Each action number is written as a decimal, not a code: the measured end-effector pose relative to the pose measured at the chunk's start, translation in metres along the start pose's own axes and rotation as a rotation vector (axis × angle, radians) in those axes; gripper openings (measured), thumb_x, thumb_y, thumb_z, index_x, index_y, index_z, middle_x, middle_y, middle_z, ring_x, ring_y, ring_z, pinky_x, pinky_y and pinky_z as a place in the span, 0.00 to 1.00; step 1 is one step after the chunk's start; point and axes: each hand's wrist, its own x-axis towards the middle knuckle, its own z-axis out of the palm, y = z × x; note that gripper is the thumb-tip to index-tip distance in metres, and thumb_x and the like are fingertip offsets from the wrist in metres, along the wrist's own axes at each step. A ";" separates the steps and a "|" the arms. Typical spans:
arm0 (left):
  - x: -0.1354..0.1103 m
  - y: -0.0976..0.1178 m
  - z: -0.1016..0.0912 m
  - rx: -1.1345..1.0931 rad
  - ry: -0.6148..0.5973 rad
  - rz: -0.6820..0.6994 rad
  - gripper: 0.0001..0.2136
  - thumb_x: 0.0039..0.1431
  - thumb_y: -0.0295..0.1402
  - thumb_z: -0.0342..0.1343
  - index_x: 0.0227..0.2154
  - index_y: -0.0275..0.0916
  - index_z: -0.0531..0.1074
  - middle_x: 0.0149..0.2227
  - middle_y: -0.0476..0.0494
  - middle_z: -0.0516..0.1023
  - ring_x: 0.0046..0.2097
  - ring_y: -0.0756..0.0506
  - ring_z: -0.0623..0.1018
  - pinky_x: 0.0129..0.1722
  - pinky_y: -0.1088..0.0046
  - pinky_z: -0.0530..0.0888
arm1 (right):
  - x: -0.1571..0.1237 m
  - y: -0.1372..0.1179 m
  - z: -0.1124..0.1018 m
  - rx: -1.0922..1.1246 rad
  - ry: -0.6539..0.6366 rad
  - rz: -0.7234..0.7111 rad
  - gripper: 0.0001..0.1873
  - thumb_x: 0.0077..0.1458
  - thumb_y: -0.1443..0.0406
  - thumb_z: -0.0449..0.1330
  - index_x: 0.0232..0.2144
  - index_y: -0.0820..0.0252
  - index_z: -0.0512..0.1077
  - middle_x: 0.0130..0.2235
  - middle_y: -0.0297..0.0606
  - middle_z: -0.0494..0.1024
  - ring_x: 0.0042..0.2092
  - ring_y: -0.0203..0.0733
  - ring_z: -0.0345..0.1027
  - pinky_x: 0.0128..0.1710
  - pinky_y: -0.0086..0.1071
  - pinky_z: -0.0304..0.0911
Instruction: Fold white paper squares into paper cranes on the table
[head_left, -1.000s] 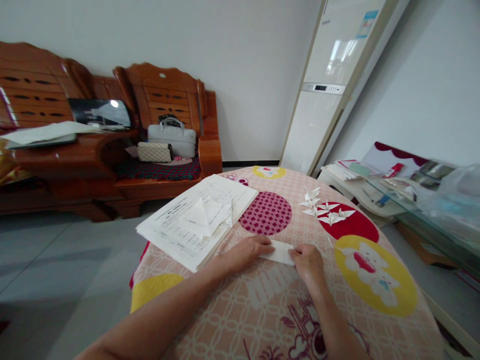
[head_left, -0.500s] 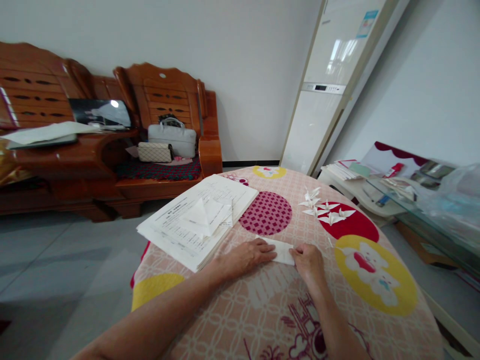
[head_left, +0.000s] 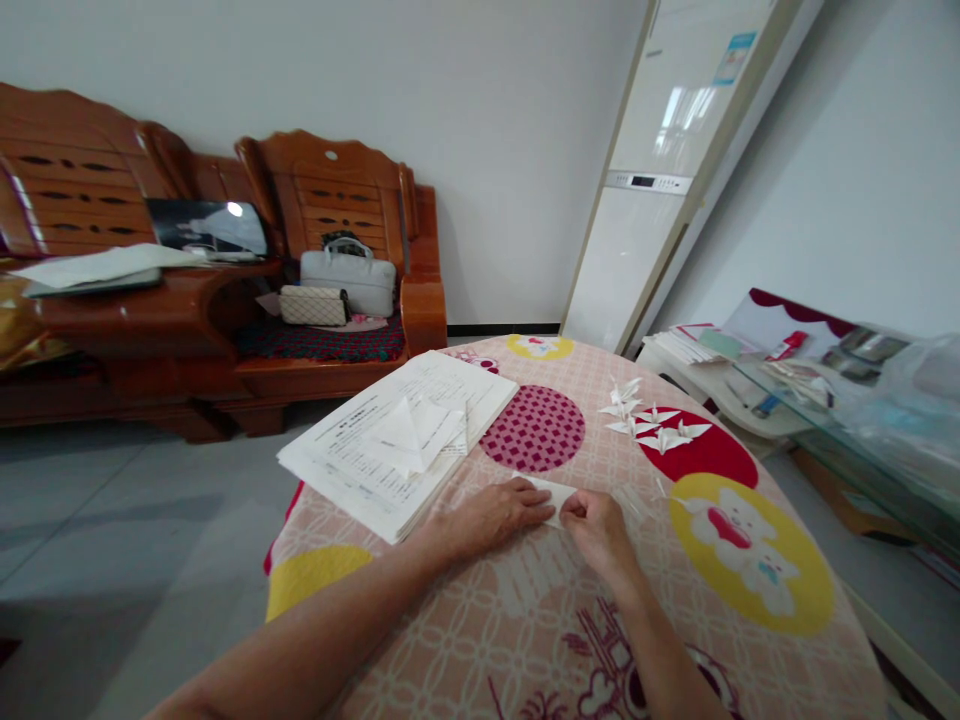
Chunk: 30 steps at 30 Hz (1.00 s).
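Observation:
A folded white paper (head_left: pixel 556 492) lies on the tablecloth between my hands, partly hidden by both. My left hand (head_left: pixel 501 514) rests on its left end, fingers stretched out flat and pressing it down. The fingers of my right hand (head_left: pixel 596 520) are closed in a pinch at the paper's right part. To the left, a stack of printed sheets (head_left: pixel 337 455) bears a white folded paper triangle (head_left: pixel 397 437) and other loose pieces. Several white paper cranes (head_left: pixel 673 436) stand together beyond my right hand.
The round table wears a patterned tablecloth (head_left: pixel 442 630). At the right is a glass-topped side table (head_left: pixel 847 445) with papers and a plastic bag (head_left: pixel 919 400). Wooden chairs (head_left: pixel 424 310) with a grey handbag (head_left: pixel 352 275) line the wall, beside a tall white air conditioner (head_left: pixel 622 250).
My right hand has moved left, toward my left hand, and less of the paper shows between them. My left hand has stayed in place.

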 end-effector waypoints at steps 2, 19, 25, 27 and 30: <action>0.000 0.000 0.000 -0.001 -0.008 -0.008 0.15 0.63 0.27 0.50 0.52 0.40 0.69 0.55 0.39 0.72 0.54 0.41 0.71 0.52 0.67 0.68 | -0.001 -0.003 -0.001 -0.037 -0.016 0.031 0.07 0.43 0.69 0.57 0.18 0.60 0.72 0.22 0.38 0.77 0.26 0.40 0.69 0.26 0.29 0.55; -0.002 0.002 0.002 0.000 0.019 -0.038 0.17 0.63 0.27 0.49 0.55 0.41 0.68 0.56 0.39 0.71 0.54 0.42 0.71 0.51 0.68 0.69 | -0.002 0.024 -0.028 -0.155 0.087 0.038 0.06 0.40 0.70 0.56 0.15 0.60 0.69 0.18 0.37 0.72 0.24 0.40 0.66 0.24 0.29 0.53; -0.003 0.001 0.002 0.054 -0.001 0.016 0.17 0.63 0.29 0.51 0.54 0.42 0.69 0.56 0.38 0.71 0.55 0.40 0.70 0.52 0.67 0.69 | 0.002 0.012 -0.005 0.146 -0.013 -0.117 0.11 0.48 0.64 0.54 0.29 0.62 0.76 0.25 0.38 0.78 0.26 0.40 0.69 0.26 0.28 0.60; -0.006 0.001 -0.001 0.052 -0.019 0.026 0.16 0.63 0.29 0.51 0.53 0.42 0.69 0.56 0.39 0.71 0.57 0.40 0.70 0.54 0.67 0.68 | 0.003 0.013 0.000 0.155 -0.038 -0.108 0.11 0.48 0.64 0.55 0.28 0.63 0.76 0.26 0.40 0.78 0.26 0.41 0.70 0.26 0.29 0.61; -0.011 0.003 -0.006 0.027 -0.047 0.003 0.14 0.63 0.29 0.50 0.51 0.40 0.71 0.56 0.39 0.71 0.58 0.40 0.69 0.56 0.67 0.66 | 0.005 0.017 0.001 0.189 -0.059 -0.083 0.12 0.48 0.63 0.55 0.29 0.63 0.76 0.27 0.41 0.79 0.26 0.41 0.70 0.26 0.29 0.62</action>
